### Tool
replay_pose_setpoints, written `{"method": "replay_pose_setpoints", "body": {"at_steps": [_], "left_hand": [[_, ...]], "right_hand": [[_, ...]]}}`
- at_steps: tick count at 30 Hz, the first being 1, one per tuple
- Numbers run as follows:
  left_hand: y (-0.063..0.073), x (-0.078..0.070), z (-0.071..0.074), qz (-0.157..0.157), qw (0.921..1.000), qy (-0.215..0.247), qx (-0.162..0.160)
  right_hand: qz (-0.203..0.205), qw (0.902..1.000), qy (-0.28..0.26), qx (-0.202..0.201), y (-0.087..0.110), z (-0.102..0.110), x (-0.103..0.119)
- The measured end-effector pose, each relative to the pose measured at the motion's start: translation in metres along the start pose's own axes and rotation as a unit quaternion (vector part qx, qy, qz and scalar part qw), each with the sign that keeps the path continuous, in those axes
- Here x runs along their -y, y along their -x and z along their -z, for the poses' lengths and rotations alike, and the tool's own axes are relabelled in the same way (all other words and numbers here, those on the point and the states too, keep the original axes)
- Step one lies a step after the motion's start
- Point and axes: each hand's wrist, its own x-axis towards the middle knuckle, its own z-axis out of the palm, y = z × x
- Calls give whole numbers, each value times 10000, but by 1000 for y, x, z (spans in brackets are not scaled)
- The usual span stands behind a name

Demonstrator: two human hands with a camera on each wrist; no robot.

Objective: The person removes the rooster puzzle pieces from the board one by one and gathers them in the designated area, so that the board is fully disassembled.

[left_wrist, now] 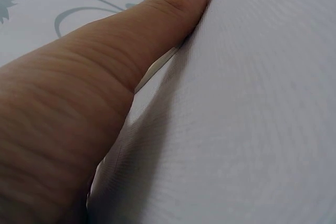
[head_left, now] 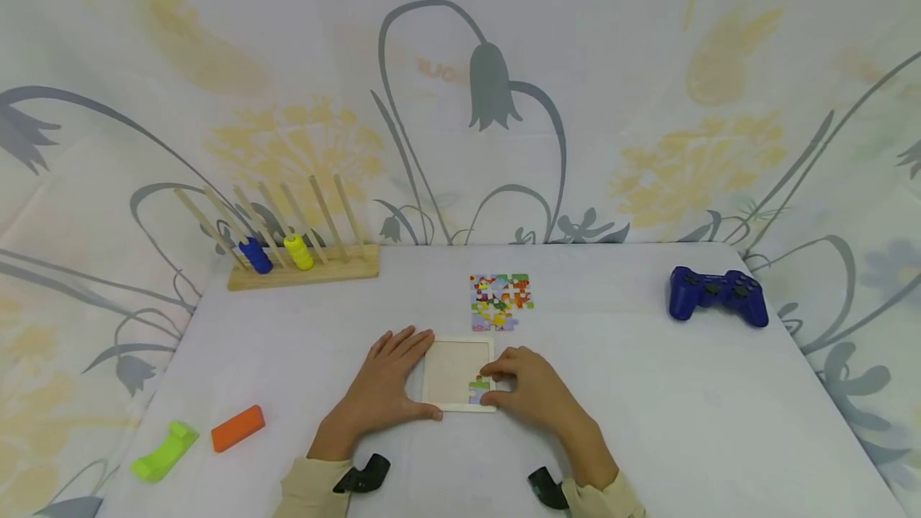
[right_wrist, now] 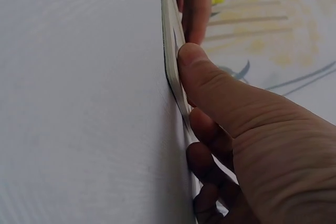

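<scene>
A shallow square puzzle tray [head_left: 453,370] with a pale raised rim lies flat in front of the person. The left hand [head_left: 384,382] rests along its left side, fingers straight and spread, with the thumb at the bottom rim. In the tray's lower right corner sits a green and lavender jigsaw piece [head_left: 478,392]. Curled fingers and thumb of the right hand [head_left: 536,390] pinch at this piece, partly covering it. In the right wrist view, the right thumb [right_wrist: 197,61] lies at the rim of the tray [right_wrist: 170,40]. Just beyond the tray is a partly joined jigsaw [head_left: 496,302].
At the back left stands a wooden peg rack [head_left: 338,266] with blue beads [head_left: 255,255] and yellow beads [head_left: 298,252]. A blue game controller [head_left: 718,296] lies at right. An orange block [head_left: 238,428] and a lime-green curved block [head_left: 165,452] are at front left.
</scene>
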Motion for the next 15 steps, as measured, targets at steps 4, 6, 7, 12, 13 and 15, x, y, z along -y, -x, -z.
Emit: {"method": "replay_pose_setpoints", "body": {"at_steps": [4,6,7,12,13,15], "left_hand": [[1,0,0,19,10000,44,-8],[1,0,0,35,10000,45,2],[1,0,0,37,10000,44,2],[0,1,-1,23,10000,43,18],[0,1,0,17,10000,48,16],[0,1,0,3,10000,28,5]], "right_hand": [[96,9997,230,79,-1,0,1],[125,9994,307,103,-2,0,2],[131,9993,331,108,-1,0,2],[141,9992,359,120,0,2,5],[139,9993,340,119,-1,2,6],[118,9995,262,115,-1,2,7]]}}
